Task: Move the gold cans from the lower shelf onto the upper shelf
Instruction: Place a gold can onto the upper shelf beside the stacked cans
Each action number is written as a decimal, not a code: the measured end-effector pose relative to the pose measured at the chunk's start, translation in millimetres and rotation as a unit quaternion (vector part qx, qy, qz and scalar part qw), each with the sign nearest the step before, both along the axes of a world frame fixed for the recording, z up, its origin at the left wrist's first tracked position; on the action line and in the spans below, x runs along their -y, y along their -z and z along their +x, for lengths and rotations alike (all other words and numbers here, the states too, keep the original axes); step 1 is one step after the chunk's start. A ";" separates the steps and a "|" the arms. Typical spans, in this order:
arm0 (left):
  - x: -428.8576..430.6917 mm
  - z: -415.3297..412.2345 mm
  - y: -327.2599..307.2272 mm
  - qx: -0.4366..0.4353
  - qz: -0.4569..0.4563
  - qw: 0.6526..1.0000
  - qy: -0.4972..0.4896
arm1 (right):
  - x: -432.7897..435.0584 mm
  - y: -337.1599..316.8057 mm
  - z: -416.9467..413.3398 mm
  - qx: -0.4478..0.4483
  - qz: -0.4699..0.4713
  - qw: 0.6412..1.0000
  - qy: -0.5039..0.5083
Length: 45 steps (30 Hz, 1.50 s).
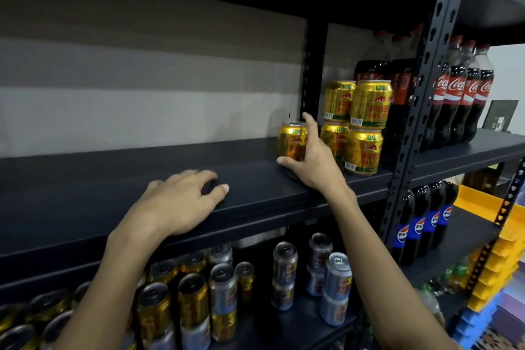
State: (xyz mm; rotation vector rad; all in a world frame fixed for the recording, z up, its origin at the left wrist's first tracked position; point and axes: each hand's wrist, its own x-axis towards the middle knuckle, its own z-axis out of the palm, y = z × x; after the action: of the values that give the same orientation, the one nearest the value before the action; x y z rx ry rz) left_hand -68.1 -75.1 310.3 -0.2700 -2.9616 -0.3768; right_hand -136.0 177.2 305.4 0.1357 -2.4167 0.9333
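My right hand is wrapped around a gold can that stands upright on the dark upper shelf. To the right of that can, several gold cans are stacked two high. My left hand rests flat on the front edge of the upper shelf, holding nothing. On the lower shelf, more gold cans stand mixed with silver-blue cans; my forearms hide some of them.
Cola bottles stand behind and right of the stacked cans, and more on the neighbouring rack. A perforated black upright post divides the racks. Blue-label bottles and yellow bins sit lower right.
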 end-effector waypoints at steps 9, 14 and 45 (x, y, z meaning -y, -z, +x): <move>-12.3 31.3 55.3 -0.386 -0.050 0.920 -0.032 | 8.9 34.1 36.9 -0.108 -0.064 0.988 0.092; -9.8 28.8 132.4 -0.536 0.035 0.841 0.058 | 15.1 96.5 48.3 -0.228 -0.099 0.966 0.065; 43.6 15.0 398.6 -0.147 0.049 0.985 0.071 | 79.7 342.3 -23.8 0.222 0.016 0.970 -0.093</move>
State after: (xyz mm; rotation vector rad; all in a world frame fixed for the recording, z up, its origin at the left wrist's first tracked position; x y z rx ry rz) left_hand -53.0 -118.8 -88.4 -0.4810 -2.6342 -0.4555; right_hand -159.8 97.5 -36.8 0.1835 -2.8711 1.1038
